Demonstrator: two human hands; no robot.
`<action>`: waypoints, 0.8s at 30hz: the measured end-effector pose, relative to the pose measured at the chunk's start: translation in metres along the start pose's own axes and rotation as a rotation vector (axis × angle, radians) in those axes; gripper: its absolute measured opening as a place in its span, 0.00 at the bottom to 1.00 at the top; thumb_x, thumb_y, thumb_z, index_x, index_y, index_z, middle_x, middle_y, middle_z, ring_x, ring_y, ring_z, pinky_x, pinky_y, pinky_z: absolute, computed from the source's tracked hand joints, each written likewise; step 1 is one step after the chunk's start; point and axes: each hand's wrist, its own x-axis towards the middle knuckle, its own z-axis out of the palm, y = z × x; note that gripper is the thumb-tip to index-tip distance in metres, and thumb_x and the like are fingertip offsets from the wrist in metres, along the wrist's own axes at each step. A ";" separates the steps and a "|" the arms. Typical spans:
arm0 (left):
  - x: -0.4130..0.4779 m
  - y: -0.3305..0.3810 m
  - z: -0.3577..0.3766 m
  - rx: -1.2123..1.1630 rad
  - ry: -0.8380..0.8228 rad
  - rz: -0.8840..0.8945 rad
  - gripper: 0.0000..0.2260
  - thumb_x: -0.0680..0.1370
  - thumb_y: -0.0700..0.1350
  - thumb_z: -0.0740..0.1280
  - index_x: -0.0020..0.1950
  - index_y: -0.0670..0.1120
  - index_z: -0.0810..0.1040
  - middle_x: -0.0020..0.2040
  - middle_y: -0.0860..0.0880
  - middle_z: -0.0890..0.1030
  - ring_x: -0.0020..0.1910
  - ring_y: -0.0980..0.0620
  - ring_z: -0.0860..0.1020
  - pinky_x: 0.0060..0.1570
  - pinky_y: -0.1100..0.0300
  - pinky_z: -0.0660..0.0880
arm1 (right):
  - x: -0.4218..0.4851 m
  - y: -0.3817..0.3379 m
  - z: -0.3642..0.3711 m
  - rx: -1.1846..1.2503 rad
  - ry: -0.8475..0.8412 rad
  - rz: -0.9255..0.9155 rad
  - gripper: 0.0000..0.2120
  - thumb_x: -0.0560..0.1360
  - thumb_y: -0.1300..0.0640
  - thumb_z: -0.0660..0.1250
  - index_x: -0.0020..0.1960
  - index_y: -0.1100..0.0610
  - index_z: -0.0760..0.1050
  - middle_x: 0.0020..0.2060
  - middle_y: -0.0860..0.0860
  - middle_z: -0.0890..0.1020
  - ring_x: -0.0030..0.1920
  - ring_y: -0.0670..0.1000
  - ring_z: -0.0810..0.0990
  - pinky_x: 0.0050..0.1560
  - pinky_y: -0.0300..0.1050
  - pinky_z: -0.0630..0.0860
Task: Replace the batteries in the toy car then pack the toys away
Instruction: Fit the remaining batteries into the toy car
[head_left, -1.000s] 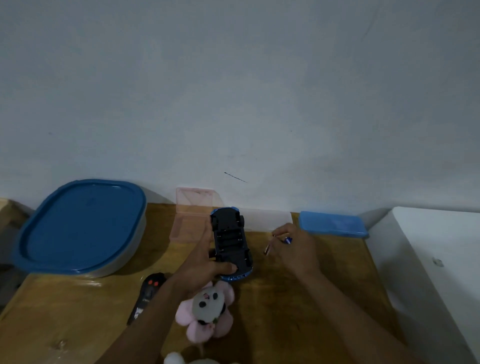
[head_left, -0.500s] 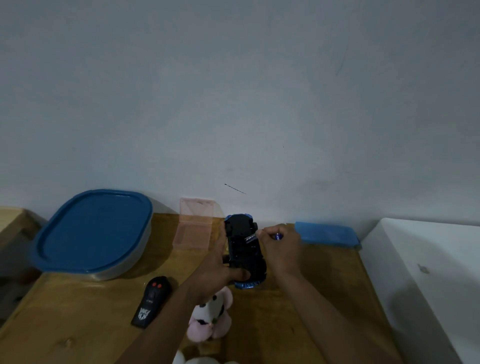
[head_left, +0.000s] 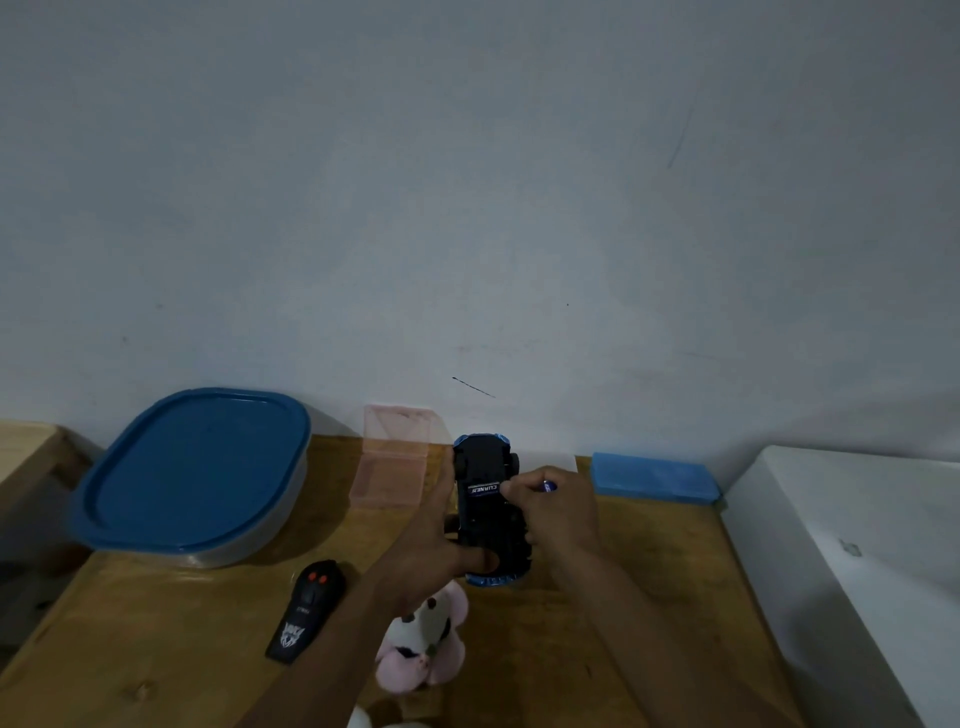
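Wood of the table (head_left: 156, 649) runs under it all, and the car (head_left: 485, 525) is off it, belly up in my left hand (head_left: 436, 551), out in the middle near the wall. That hand grips it: thumb across the near end, fingers curled along the left side. My right hand (head_left: 561, 517) is bunched at the car's right flank, fingertips pinching the end of a battery (head_left: 483, 489) that lies crosswise in the underside, label up. A small blue-ended thing (head_left: 549, 486) pokes out of the same hand, and I cannot tell what it is. I judge I am partway through the battery swap: the bay looks open and one cell is going in or just seated, though whether other cells are in is hidden by my fingers and the dim light. No cover is in view that I can make out. The packing looks untouched. The remote (head_left: 309, 603) and the plush (head_left: 423, 639) lie loose on the near side of the table, and the tub (head_left: 192, 467) at the left has its blue lid on. A pink box (head_left: 392, 467) stands open just beside the car, a blue box (head_left: 654, 475) near the right edge. So what I judge is left: finish the cells, close the bay, open the tub, put the toys in
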 end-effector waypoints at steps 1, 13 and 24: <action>0.000 0.000 -0.001 -0.002 -0.003 -0.001 0.52 0.68 0.29 0.73 0.73 0.71 0.51 0.56 0.45 0.82 0.56 0.46 0.81 0.55 0.45 0.79 | 0.001 -0.003 -0.002 0.046 -0.016 0.050 0.03 0.70 0.60 0.74 0.40 0.57 0.81 0.39 0.52 0.83 0.37 0.51 0.80 0.27 0.39 0.75; -0.002 0.008 0.001 0.113 -0.036 0.011 0.53 0.66 0.30 0.75 0.75 0.69 0.49 0.57 0.51 0.81 0.58 0.53 0.79 0.52 0.52 0.81 | 0.014 -0.022 -0.025 0.038 -0.155 0.282 0.11 0.64 0.61 0.79 0.41 0.64 0.80 0.35 0.55 0.80 0.33 0.52 0.76 0.27 0.40 0.72; 0.002 0.015 0.002 0.063 -0.065 -0.066 0.52 0.65 0.28 0.74 0.76 0.64 0.53 0.55 0.47 0.82 0.54 0.49 0.81 0.51 0.48 0.81 | 0.024 -0.016 -0.028 -0.216 -0.175 0.077 0.19 0.67 0.53 0.77 0.39 0.70 0.78 0.33 0.58 0.78 0.30 0.53 0.73 0.30 0.44 0.72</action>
